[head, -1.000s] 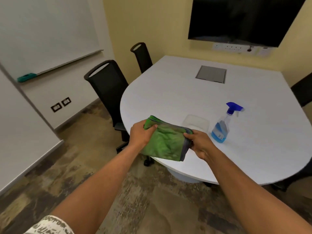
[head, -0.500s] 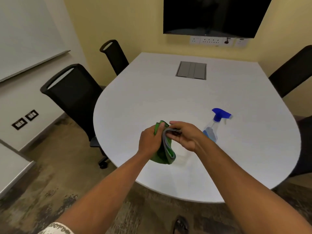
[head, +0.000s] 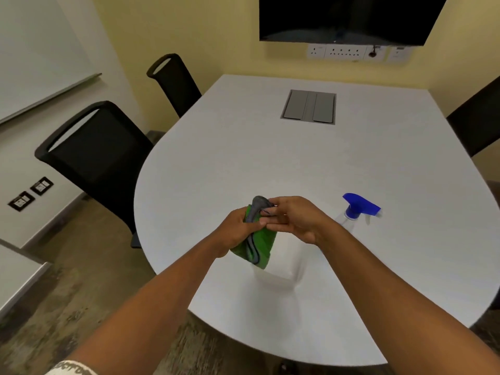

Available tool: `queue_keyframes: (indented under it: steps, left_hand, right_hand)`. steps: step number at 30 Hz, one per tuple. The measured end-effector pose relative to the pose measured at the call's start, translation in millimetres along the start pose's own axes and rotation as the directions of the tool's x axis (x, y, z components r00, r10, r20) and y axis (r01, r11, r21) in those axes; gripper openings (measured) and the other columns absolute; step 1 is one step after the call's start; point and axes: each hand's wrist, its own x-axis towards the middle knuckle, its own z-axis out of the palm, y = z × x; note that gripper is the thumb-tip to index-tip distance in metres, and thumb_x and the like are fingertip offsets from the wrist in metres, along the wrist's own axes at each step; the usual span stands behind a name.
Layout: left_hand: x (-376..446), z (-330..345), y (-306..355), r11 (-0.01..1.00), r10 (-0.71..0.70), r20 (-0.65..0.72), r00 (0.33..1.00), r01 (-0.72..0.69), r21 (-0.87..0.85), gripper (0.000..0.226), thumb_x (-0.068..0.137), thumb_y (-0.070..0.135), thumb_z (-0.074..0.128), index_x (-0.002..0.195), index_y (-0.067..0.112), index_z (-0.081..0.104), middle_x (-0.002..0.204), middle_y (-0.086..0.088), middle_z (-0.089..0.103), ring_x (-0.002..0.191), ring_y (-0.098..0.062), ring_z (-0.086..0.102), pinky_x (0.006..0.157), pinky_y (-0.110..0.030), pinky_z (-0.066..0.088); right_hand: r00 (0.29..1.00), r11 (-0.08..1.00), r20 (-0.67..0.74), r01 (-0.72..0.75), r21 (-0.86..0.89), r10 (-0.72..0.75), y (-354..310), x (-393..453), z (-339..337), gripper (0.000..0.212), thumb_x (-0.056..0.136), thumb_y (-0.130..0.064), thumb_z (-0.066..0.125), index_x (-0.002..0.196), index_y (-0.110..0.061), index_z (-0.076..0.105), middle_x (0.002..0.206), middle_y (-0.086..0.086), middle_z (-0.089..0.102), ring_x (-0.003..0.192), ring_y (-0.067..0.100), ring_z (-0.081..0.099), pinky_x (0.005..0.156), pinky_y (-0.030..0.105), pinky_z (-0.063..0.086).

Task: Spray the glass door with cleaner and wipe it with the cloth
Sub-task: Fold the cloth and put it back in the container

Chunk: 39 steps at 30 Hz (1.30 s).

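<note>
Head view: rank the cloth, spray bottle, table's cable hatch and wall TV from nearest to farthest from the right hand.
1. Green cloth: pinched at its top by the right hand, also held by the left hand.
2. Spray bottle: on the table, just to the right.
3. Cable hatch: set in the tabletop, farther back.
4. TV: on the far wall.

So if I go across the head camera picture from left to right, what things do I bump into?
Wall sockets → near black chair → left hand → green cloth → right hand → spray bottle → black chair at the right edge.
</note>
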Motion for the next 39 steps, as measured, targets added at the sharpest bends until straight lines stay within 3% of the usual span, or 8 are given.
queue_keyframes:
  steps: [4, 7, 12, 22, 27, 31, 35, 39]
  left_hand:
    - [20.3, -5.9, 2.5, 0.999, -0.052, 0.02, 0.998, 0.052, 0.002, 0.031, 0.096, 0.001, 0.056, 0.118, 0.018, 0.069, 0.114, -0.014, 0.075, 0.105, -0.032, 0.072, 0.091, -0.04, 0.058]
    - [34.5, -9.1, 6.9, 0.999, -0.041, 0.104, 0.994, 0.041, 0.003, 0.045, 0.092, -0.006, 0.05, 0.124, 0.022, 0.065, 0.114, -0.008, 0.073, 0.098, -0.024, 0.069, 0.087, -0.033, 0.057]
    - [62.1, -17.8, 10.9, 0.99, -0.02, 0.216, 0.976, -0.01, 0.137, 0.067, 0.091, 0.005, 0.06, 0.151, 0.024, 0.038, 0.133, -0.01, 0.061, 0.114, -0.028, 0.064, 0.095, -0.036, 0.055]
    - [100.5, -56.8, -3.5, 0.918, -0.176, 0.528, 0.831, -0.056, 0.393, 0.028, 0.09, 0.024, 0.075, 0.114, 0.011, 0.071, 0.102, -0.002, 0.074, 0.092, -0.018, 0.07, 0.074, -0.023, 0.056]
    - [108.4, -52.7, -1.8, 0.96, -0.163, 0.469, 0.868, 0.031, 0.277, 0.031, 0.091, 0.034, 0.073, 0.113, 0.012, 0.07, 0.103, -0.003, 0.074, 0.091, -0.017, 0.071, 0.071, -0.024, 0.055]
    - [113.2, -37.8, 3.8, 0.979, -0.182, 0.314, 0.932, 0.144, 0.142, 0.032, 0.091, 0.031, 0.07, 0.113, 0.007, 0.068, 0.103, -0.011, 0.074, 0.082, -0.019, 0.07, 0.063, -0.026, 0.054]
    - [114.6, -23.6, 14.7, 0.964, -0.263, 0.257, 0.93, 0.247, 0.094, 0.013, 0.093, 0.024, 0.064, 0.099, 0.012, 0.065, 0.082, -0.003, 0.065, 0.065, -0.011, 0.059, 0.047, -0.018, 0.044]
    - [112.3, -18.2, 24.8, 0.937, -0.319, 0.224, 0.921, 0.342, -0.071, 0.022, 0.1, 0.034, 0.057, 0.091, 0.015, 0.064, 0.082, -0.003, 0.065, 0.061, -0.012, 0.057, 0.045, -0.017, 0.043]
  right_hand:
    - [0.983, 0.863, -0.118, 0.066, -0.501, -0.143, -2.1, 12.0, -17.9, 0.049, 0.09, -0.003, 0.061, 0.137, -0.019, 0.059, 0.118, 0.009, 0.065, 0.099, 0.019, 0.062, 0.084, 0.032, 0.054]
    - [0.98, 0.653, -0.072, 0.067, -0.754, -0.183, 3.1, 22.9, -26.3, 0.07, 0.086, -0.02, 0.074, 0.149, -0.027, 0.043, 0.147, 0.006, 0.044, 0.128, 0.025, 0.047, 0.104, 0.036, 0.044]
    - [0.964, 0.683, -0.109, 0.089, -0.725, -0.242, 14.4, 34.6, -14.7, 0.028, 0.09, -0.027, 0.068, 0.116, -0.017, 0.07, 0.11, 0.007, 0.071, 0.104, 0.027, 0.064, 0.091, 0.042, 0.053]
    - [0.886, 0.907, -0.391, 0.071, -0.416, -0.248, 36.0, 39.7, -12.8, 0.01, 0.095, -0.021, 0.064, 0.098, -0.016, 0.072, 0.097, 0.013, 0.072, 0.094, 0.024, 0.065, 0.089, 0.045, 0.054]
    - [0.727, 0.754, -0.596, -0.168, -0.635, -0.34, 46.4, 32.4, -3.6, 0.039, 0.085, -0.039, 0.074, 0.116, -0.023, 0.056, 0.106, -0.002, 0.058, 0.094, 0.015, 0.059, 0.071, 0.022, 0.046]
    - [0.901, 0.694, -0.337, -0.058, -0.718, -0.274, 50.3, 25.0, 5.9, 0.063, 0.075, -0.054, 0.078, 0.126, -0.032, 0.048, 0.123, -0.005, 0.053, 0.112, 0.01, 0.051, 0.091, 0.024, 0.046]
    - [0.906, 0.588, -0.22, 0.039, -0.808, -0.363, 59.0, 32.1, 17.0, 0.095, 0.065, -0.071, 0.076, 0.145, -0.044, 0.031, 0.141, -0.012, 0.045, 0.126, 0.009, 0.043, 0.104, 0.031, 0.043]
    - [0.764, 0.51, -0.351, -0.033, -0.86, -0.542, 67.0, 40.2, 11.1, 0.056, 0.088, -0.048, 0.067, 0.137, -0.028, 0.048, 0.127, -0.005, 0.059, 0.111, 0.014, 0.057, 0.09, 0.028, 0.049]
